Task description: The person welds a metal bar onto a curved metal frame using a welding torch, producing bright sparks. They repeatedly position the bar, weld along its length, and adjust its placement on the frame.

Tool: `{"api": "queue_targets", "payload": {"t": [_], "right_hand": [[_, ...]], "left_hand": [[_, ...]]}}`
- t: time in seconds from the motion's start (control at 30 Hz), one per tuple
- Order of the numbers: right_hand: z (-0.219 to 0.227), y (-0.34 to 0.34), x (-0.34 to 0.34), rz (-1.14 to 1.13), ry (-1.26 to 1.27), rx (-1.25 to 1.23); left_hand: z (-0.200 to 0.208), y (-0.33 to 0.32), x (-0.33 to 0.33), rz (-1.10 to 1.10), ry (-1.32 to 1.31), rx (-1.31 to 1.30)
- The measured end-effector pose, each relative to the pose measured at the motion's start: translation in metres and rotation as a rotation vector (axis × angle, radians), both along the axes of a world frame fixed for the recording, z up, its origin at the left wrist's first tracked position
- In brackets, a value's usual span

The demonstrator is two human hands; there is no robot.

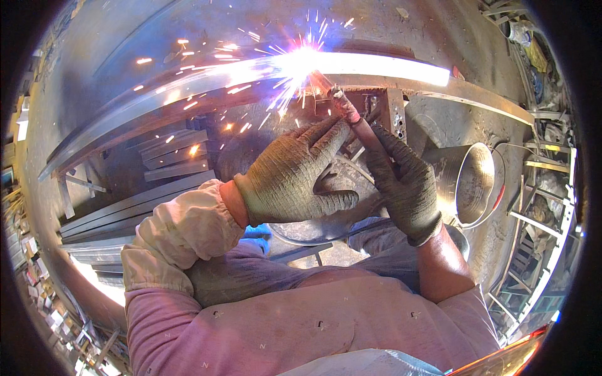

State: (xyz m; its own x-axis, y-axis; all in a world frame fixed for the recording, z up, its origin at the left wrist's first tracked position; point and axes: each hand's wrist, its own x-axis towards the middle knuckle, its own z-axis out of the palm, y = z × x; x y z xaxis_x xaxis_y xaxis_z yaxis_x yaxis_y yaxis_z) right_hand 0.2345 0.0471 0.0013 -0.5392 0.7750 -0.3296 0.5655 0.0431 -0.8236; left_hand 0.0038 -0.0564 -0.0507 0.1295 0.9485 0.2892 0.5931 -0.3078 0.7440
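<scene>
My right hand [404, 182], in a worn grey-green work glove, is closed round the handle of a welding torch [369, 135]. The torch slants up and left, and its nozzle ends at a glaring arc [305, 61] on a long metal bar [401, 66]. Sparks fly out mostly to the left and downward. My left hand [291, 169] wears a matching glove; its fingers stretch toward the torch neck and seem to rest against it, with the thumb spread apart. Glare hides the spot under the arc.
The bar lies along a raised steel beam [480, 102]. A metal bucket [446, 172] stands to the right, with a cable nearby. Steel tubes [135, 210] lie stacked at lower left. A ladder-like metal frame [544, 227] and scrap line the right side.
</scene>
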Motion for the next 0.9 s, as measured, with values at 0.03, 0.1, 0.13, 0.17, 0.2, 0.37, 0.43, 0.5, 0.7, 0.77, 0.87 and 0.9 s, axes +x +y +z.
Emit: {"api": "queue_targets", "payload": {"t": [0.03, 0.1, 0.13, 0.17, 0.2, 0.37, 0.43, 0.5, 0.7, 0.77, 0.87, 0.9], "right_hand": [[0.005, 0.000, -0.001, 0.002, -0.010, -0.014], [0.006, -0.001, 0.000, 0.004, -0.013, -0.024], [0.003, -0.001, 0.002, 0.004, -0.007, -0.022], [0.000, -0.001, 0.003, 0.004, -0.001, -0.019], [-0.001, -0.002, 0.003, -0.001, 0.030, -0.020], [0.010, 0.000, 0.000, 0.042, 0.014, -0.023], [0.007, -0.001, 0.001, 0.015, -0.005, -0.039], [0.002, -0.002, 0.002, -0.003, -0.001, -0.022], [0.002, 0.000, 0.003, 0.009, -0.040, 0.004], [0.002, -0.001, 0.003, 0.007, -0.054, 0.018], [-0.003, -0.001, 0.005, 0.003, 0.015, -0.006], [0.000, -0.001, 0.005, 0.019, -0.024, -0.007]], "left_hand": [[0.001, 0.000, 0.000, -0.013, -0.018, -0.021], [0.003, -0.002, -0.002, -0.038, -0.052, -0.062], [0.001, -0.002, -0.001, -0.029, -0.040, -0.036], [-0.002, -0.003, 0.000, -0.020, -0.027, -0.010], [-0.002, -0.003, 0.001, -0.013, -0.017, 0.017], [0.007, -0.002, 0.000, -0.009, -0.044, -0.052], [0.005, -0.003, 0.000, 0.003, -0.022, -0.044], [0.005, -0.003, 0.000, -0.013, -0.029, -0.082], [0.003, -0.004, 0.000, 0.001, 0.030, -0.039], [0.002, -0.003, -0.001, -0.007, 0.039, -0.041], [-0.003, -0.007, -0.003, -0.026, 0.011, -0.078], [-0.002, -0.007, -0.003, -0.038, -0.009, -0.095]]}}
